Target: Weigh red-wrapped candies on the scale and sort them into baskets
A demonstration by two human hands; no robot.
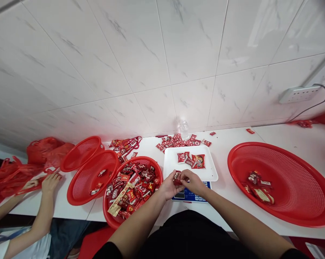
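Observation:
My left hand (169,186) is closed around a red wrapped candy (176,177), just over the front edge of the scale's tray. From the other side, the fingers of my right hand (192,182) pinch at the same candy; my fingers partly cover it. Beneath my hands is a kitchen-type scale with a blue keypad panel (189,195) and a white tray (212,169). Several red snack packets (198,161) lie on that tray. Left of my left hand stands a red basket (105,207) heaped with wrapped sweets (134,187).
A large red basket (294,158) with a few packets stands right. Two red baskets (78,180) (78,153) sit left, near a co-worker's hands (50,181) and red plastic bags (47,153). Behind the scale are scattered packets (175,141) and a clear bottle (184,128).

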